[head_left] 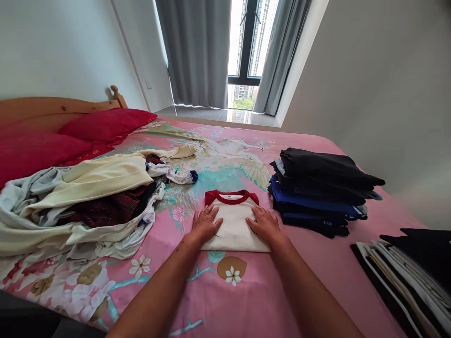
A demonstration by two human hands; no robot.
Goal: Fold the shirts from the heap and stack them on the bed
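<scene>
- My left hand (206, 224) and right hand (265, 225) lie flat, fingers spread, gripping nothing, pressing one folded white shirt with red collar (234, 220) on the pink bedspread (246, 291)
- Two red pillows (105, 124)
- One unfolded heap (84, 206) left
- Two folded stacks (317, 190) right

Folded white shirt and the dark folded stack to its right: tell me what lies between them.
In the head view, only a bare strip of pink bedspread lies between the folded white shirt and the dark folded stack. The right hand rests on the shirt's right edge.
</scene>
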